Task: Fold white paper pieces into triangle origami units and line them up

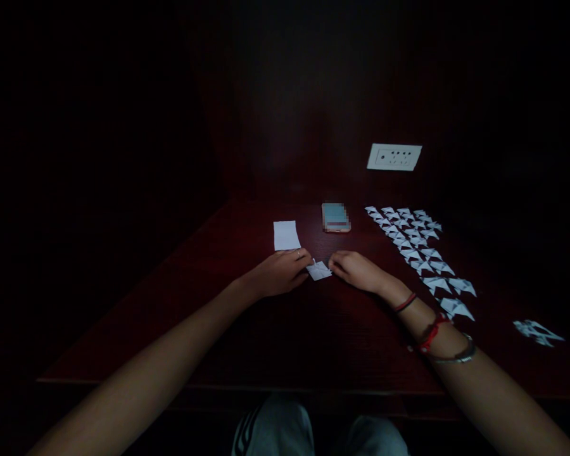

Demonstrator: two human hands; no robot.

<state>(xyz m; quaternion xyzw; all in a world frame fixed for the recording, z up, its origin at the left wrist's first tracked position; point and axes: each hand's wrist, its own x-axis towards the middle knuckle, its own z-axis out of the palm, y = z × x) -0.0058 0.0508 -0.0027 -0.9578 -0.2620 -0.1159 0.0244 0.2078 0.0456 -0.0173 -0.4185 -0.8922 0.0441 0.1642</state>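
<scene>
Between my two hands a small square of folded white paper (pixel 319 271) lies on the dark red table, turned corner-wise, with crease lines on it. My left hand (pixel 282 273), a ring on one finger, has its thumb and fingers closed on the paper's left side. At the right corner, the curled fingers of my right hand (pixel 358 270) pinch the paper's edge; their tips are partly hidden. Just beyond my left hand lies a flat white sheet of paper (pixel 286 235).
Rows of folded white paper pieces (pixel 411 235) run along the table's right side. A separate cluster of folded paper (pixel 536 332) lies at far right. A phone (pixel 335 217) rests near the back, below a wall socket (pixel 394 157). The table's front edge (pixel 247 385) is above my knees.
</scene>
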